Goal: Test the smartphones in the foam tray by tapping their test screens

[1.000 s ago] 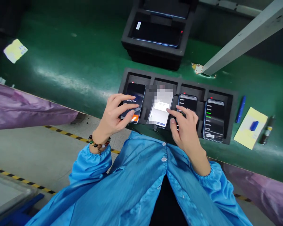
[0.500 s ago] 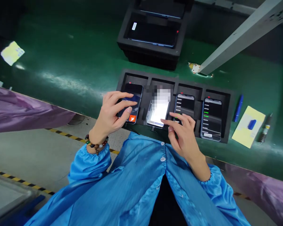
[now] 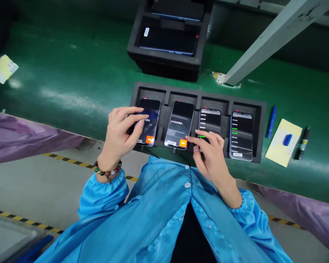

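Observation:
A black foam tray on the green belt holds several phones side by side, screens lit. My left hand hovers over the leftmost phone, fingers spread and curved, thumb near its screen. My right hand reaches with its forefinger stretched toward the orange button at the bottom of the second phone, its other fingers lying over the foot of the third phone. The fourth phone shows a list with green lines. Neither hand grips anything.
A second black foam tray with dark phones stands farther back. At the right lie a blue pen, a yellow notepad with a small blue object, and a black marker. A grey metal bar slants overhead. Purple covers edge the belt.
The second phone's screen went from bright white to dark with an orange button. My right forefinger moved down to that phone's bottom edge. The view shifted slightly right.

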`<state>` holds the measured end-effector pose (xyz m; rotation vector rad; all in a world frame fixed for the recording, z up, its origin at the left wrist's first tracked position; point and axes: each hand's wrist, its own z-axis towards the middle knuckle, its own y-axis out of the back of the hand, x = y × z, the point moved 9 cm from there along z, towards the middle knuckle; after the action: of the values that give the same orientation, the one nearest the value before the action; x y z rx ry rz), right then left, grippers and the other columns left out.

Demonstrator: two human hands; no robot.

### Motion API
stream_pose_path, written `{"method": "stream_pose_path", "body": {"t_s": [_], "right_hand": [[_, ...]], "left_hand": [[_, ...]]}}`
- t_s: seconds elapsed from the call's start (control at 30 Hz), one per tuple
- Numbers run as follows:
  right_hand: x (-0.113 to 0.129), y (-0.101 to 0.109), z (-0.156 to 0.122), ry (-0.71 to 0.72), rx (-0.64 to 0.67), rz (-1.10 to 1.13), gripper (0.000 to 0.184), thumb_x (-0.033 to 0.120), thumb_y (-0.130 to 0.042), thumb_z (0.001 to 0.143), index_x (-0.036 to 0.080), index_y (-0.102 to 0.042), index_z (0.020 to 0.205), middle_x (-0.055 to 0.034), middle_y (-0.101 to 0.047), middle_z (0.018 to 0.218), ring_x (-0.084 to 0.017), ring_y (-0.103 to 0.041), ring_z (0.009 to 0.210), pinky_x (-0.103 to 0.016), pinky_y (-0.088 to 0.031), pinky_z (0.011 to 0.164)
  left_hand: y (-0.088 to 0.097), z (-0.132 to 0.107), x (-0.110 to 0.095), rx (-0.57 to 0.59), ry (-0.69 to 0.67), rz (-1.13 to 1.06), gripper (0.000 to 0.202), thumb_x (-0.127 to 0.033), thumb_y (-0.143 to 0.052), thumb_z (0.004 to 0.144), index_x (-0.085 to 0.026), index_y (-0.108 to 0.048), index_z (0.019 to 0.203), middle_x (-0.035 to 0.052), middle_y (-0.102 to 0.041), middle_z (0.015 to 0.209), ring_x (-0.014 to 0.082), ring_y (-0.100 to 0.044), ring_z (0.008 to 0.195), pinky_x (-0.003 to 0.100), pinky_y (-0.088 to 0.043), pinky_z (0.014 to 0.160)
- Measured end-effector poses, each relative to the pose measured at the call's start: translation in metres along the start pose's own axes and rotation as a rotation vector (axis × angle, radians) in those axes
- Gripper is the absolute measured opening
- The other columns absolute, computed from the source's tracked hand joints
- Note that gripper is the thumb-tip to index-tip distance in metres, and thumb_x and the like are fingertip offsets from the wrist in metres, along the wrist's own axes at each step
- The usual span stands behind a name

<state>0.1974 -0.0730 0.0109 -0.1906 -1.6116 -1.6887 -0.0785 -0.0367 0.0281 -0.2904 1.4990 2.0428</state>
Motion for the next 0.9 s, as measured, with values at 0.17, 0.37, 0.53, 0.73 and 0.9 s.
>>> {"method": "stream_pose_path", "body": {"t_s": [0.17, 0.37, 0.53, 0.73, 0.9], "right_hand": [[-0.073, 0.072, -0.032, -0.271, -0.372, -0.037, 0.032, 0.03, -0.058, 0.109, 0.027, -0.073, 0.138, -0.0088, -0.078, 0.14, -0.029, -0.067, 0.141, -0.055, -0.047, 0.124], [-0.221, 0.177, -0.134, -0.718, -0.798, -0.241, 0.028, 0.041, -0.062, 0.104, 0.019, -0.077, 0.114, -0.0186, -0.081, 0.119, -0.032, -0.077, 0.11, -0.049, -0.059, 0.097], [-0.289, 0.179, -0.096, -0.718, -0.557, -0.318, 0.027, 0.041, -0.06, 0.105, 0.02, -0.073, 0.115, -0.0148, -0.079, 0.108, -0.027, -0.073, 0.1, -0.044, -0.056, 0.092], [-0.294, 0.138, -0.018, -0.582, -0.272, -0.394, 0.045, 0.041, -0.061, 0.102, 0.02, -0.066, 0.141, -0.0078, -0.07, 0.092, -0.032, -0.066, 0.102, -0.055, -0.05, 0.102], [-0.286, 0.161, -0.03, -0.455, -0.456, 0.138, 0.036, 0.052, -0.05, 0.108, 0.026, -0.07, 0.121, -0.0048, -0.066, 0.086, -0.022, -0.068, 0.087, -0.045, -0.054, 0.087]], "left_hand": [[0.022, -0.015, 0.031, -0.057, 0.208, 0.06, 0.03, -0.042, -0.063, 0.11, -0.024, -0.081, 0.127, 0.0085, -0.079, 0.133, 0.0282, -0.07, 0.131, 0.049, -0.049, 0.121], [0.033, -0.03, 0.105, -0.141, 0.476, 0.107, 0.045, -0.045, -0.063, 0.104, -0.018, -0.08, 0.136, 0.0113, -0.081, 0.126, 0.026, -0.074, 0.112, 0.044, -0.055, 0.112], [-0.001, -0.019, 0.153, -0.198, 0.539, -0.019, 0.041, -0.042, -0.063, 0.103, -0.014, -0.083, 0.125, 0.0118, -0.082, 0.115, 0.0226, -0.073, 0.103, 0.038, -0.057, 0.105], [-0.01, -0.011, 0.16, -0.285, 0.523, 0.034, 0.034, -0.036, -0.062, 0.102, -0.012, -0.083, 0.114, 0.0093, -0.077, 0.102, 0.0196, -0.067, 0.093, 0.034, -0.055, 0.099], [-0.008, -0.016, 0.162, -0.321, 0.51, 0.069, 0.038, -0.038, -0.061, 0.101, -0.011, -0.085, 0.115, 0.0115, -0.08, 0.101, 0.0201, -0.069, 0.092, 0.032, -0.055, 0.093]]}}
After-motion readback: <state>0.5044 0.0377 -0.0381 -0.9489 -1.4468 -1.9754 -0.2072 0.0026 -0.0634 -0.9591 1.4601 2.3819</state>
